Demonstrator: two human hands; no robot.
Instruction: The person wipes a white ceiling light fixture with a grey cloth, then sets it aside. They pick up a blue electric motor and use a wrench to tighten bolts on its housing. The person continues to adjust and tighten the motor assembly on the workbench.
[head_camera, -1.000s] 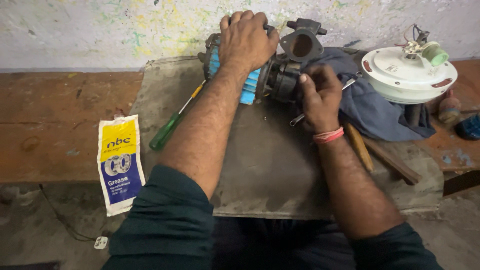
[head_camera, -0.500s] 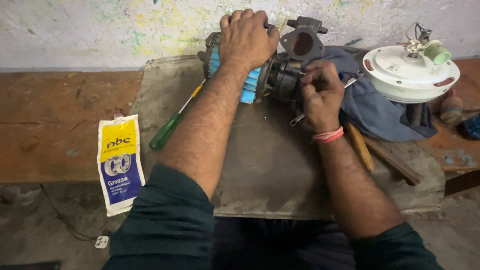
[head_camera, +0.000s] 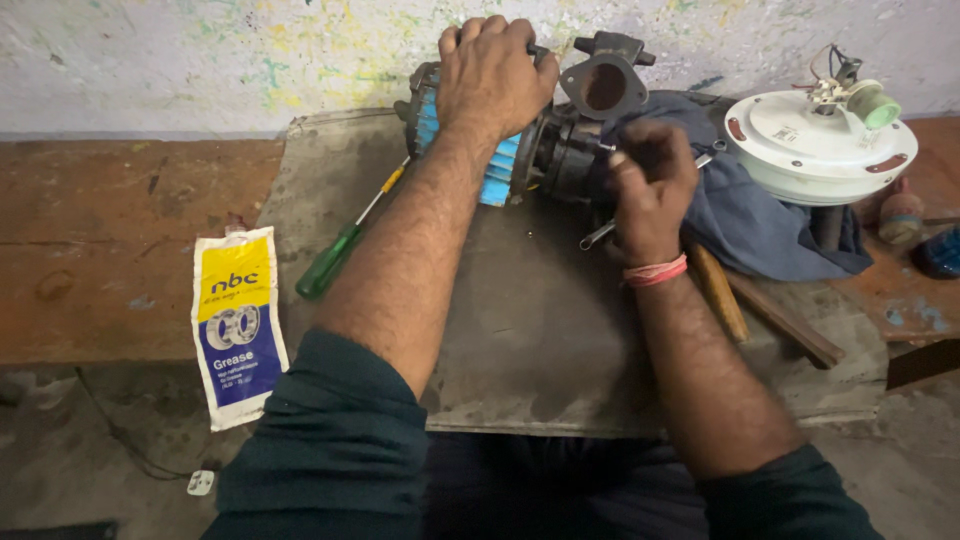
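Hands first: our left hand (head_camera: 495, 75) lies palm-down over the top of the pump motor (head_camera: 520, 150), fingers curled shut around its blue finned body and pressing it in place. Our right hand (head_camera: 650, 185) sits just to the right of that blue body, closed into a loose fist around a slim metal tool (head_camera: 598, 233) whose shiny end pokes out below the fingers; the hand is blurred, so we cannot tell exactly how the fingers sit on it. A pink band circles that wrist.

We take the pump motor as our landmark. It lies on its side at the far edge of a grey metal plate (head_camera: 520, 330) that covers the desk (head_camera: 110, 250), close to the paint-flecked wall (head_camera: 200, 50). Its dark cast housing with a round flanged port (head_camera: 605, 85) rises just right of our left hand.

Left of the pump motor, a screwdriver (head_camera: 345, 240) with a green handle lies slanted on the plate, its yellow-collared shaft pointing up toward the blue fins. Further left, well apart from the pump motor, a white, yellow and blue grease pouch (head_camera: 238, 325) lies flat, half over the front edge of the desk.

Right of the pump motor, a blue cloth (head_camera: 760, 215) is bunched under and behind our right hand. On it stands a white round motor unit (head_camera: 815, 145) with wires and a green part on top. Nearer us than the cloth, a wooden handle (head_camera: 718, 290) and a dark flat bar (head_camera: 785, 320) lie slanted on the plate.
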